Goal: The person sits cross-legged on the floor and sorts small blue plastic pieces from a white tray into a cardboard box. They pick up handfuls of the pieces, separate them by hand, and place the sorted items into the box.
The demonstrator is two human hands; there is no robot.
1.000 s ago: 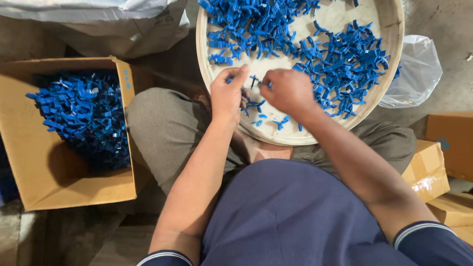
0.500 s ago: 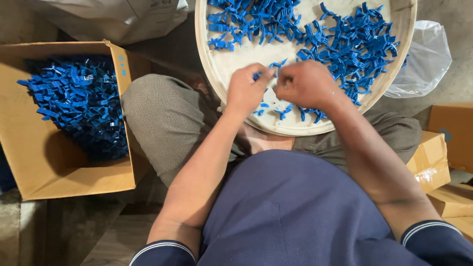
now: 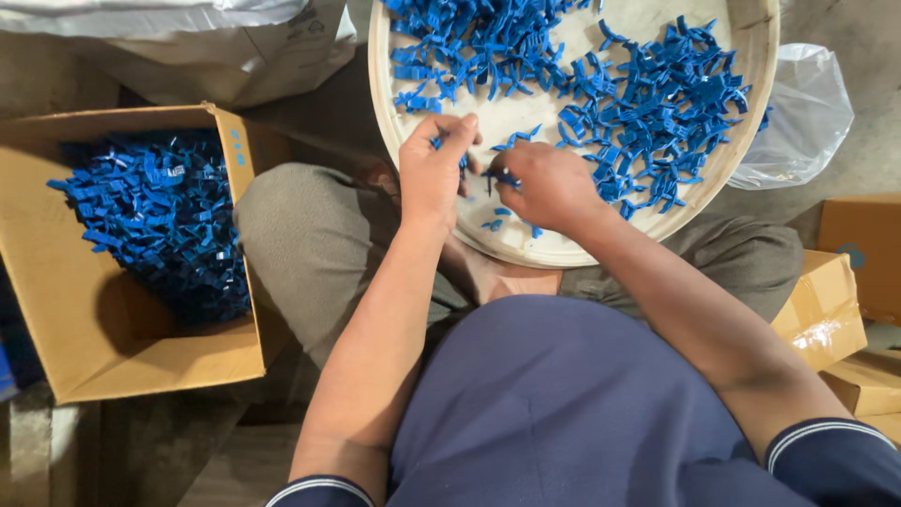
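A round cream tray (image 3: 526, 246) rests on my lap and holds piles of small blue plastic pieces (image 3: 648, 113). My left hand (image 3: 434, 169) is over the tray's near part, its thumb and forefinger pinched on a blue plastic piece (image 3: 441, 143). My right hand (image 3: 544, 186) sits just to its right, fingers closed on another small blue piece (image 3: 497, 176). The two hands almost touch. A few loose blue pieces lie on the tray beneath them.
An open cardboard box (image 3: 103, 366) at my left holds a heap of the same blue pieces (image 3: 155, 211). A clear plastic bag (image 3: 798, 113) lies right of the tray. Cardboard boxes (image 3: 845, 300) stand at the right. A white sack (image 3: 216, 38) lies at the top left.
Both hands have stayed together over the tray's near edge, working small blue pieces between the fingers. The view has shifted a little, so the tray and box sit lower in the picture.
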